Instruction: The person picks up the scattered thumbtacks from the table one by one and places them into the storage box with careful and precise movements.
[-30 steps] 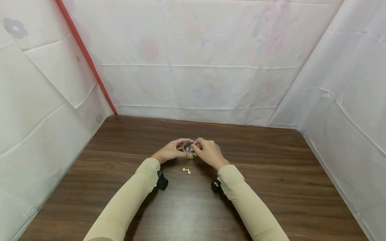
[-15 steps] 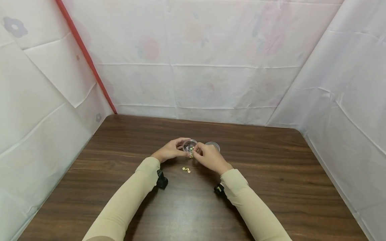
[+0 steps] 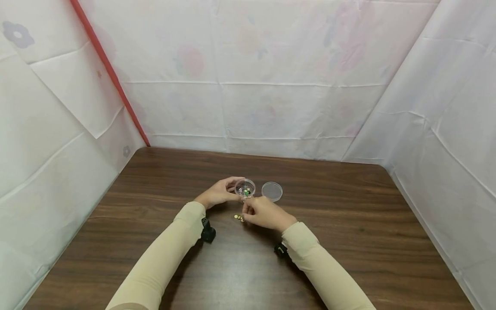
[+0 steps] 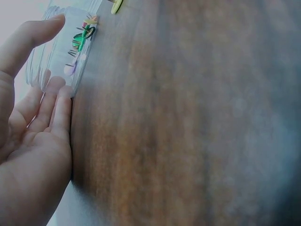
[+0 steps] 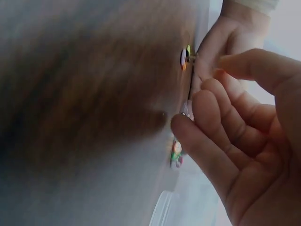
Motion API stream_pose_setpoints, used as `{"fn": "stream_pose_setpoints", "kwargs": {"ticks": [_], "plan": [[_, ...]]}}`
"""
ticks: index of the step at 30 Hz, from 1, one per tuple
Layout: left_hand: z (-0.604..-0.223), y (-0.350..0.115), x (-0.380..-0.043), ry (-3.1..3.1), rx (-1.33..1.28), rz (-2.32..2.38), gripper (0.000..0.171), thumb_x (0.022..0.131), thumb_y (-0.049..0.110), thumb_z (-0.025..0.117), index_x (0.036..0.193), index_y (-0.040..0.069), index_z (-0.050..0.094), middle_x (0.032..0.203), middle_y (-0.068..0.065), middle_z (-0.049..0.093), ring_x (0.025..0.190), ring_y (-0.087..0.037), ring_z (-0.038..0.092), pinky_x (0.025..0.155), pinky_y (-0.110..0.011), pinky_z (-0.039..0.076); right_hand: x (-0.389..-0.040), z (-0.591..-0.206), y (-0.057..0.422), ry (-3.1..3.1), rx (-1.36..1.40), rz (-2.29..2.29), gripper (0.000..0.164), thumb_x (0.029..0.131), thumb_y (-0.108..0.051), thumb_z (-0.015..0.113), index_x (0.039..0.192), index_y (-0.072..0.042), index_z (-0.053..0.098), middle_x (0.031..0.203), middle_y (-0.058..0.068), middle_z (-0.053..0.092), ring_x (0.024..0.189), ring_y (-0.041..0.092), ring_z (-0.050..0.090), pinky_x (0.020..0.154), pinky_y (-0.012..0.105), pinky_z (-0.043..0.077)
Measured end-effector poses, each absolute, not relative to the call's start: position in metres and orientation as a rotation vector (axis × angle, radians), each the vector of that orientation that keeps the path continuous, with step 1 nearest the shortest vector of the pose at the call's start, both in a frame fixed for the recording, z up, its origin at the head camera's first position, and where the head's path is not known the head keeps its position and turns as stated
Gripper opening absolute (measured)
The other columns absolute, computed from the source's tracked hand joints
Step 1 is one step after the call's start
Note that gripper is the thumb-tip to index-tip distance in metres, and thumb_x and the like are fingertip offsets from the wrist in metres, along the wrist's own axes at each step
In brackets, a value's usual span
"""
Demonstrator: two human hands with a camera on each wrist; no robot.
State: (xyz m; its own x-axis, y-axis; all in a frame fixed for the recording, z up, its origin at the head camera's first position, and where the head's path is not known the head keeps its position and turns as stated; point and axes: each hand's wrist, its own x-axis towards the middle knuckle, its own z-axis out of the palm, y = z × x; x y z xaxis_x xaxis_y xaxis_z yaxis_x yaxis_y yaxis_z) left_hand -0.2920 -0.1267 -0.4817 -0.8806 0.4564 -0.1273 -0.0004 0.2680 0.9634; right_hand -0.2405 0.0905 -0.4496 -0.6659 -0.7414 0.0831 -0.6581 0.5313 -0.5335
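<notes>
My left hand point(image 3: 221, 193) grips a clear round plastic tub point(image 3: 245, 181) from its left side, thumb in front. Through its wall in the left wrist view, small coloured pieces point(image 4: 82, 40) with thin metal points, like thumbtacks, lie at the bottom. My right hand point(image 3: 267, 214) is just in front of the tub, beside a few yellow discs point(image 3: 236, 216) on the table. Its fingers are bent in the right wrist view; whether something is between thumb and fingertip is hidden. Near them there, a disc-headed tack point(image 5: 184, 59) stands by the left hand.
A clear round lid point(image 3: 272, 191) lies flat on the brown wood-grain table point(image 3: 348, 224), right of the tub. White patterned sheets point(image 3: 248, 107) hang along the back and both sides. A black camera point(image 3: 208, 233) sits at each wrist.
My right hand has come out of the tub's mouth and down toward the discs in front, uncovering the lid. The left hand and tub stay in place.
</notes>
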Motion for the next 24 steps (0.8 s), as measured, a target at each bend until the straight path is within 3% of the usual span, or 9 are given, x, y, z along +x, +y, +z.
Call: {"fn": "stream_pose_setpoints", "kwargs": {"ticks": [9,24], "plan": [[-0.484,-0.126,-0.293,2.170,0.416,1.636,0.074,0.087,0.012,0.081,0.152,0.018,0.045,0.151,-0.011,0.044,0.144,-0.034,0.033,0.116,-0.049,0.034,-0.232,-0.454,0.086,2.650,-1.161,-0.654,0.010,0.091,-0.016,0.075,0.090,-0.015,0.066,0.071,-0.012,0.058,0.063,0.000,0.054,0.058,0.018,0.049],[-0.486,-0.126,-0.294,2.181,0.416,1.638,0.075,0.086,0.013,0.082,0.151,0.018,0.046,0.152,-0.010,0.043,0.145,-0.034,0.032,0.117,-0.048,0.032,-0.224,-0.454,0.084,2.757,-1.138,-0.573,0.012,0.091,-0.016,0.073,0.086,-0.015,0.063,0.067,-0.012,0.053,0.058,0.001,0.049,0.052,0.020,0.044]]}}
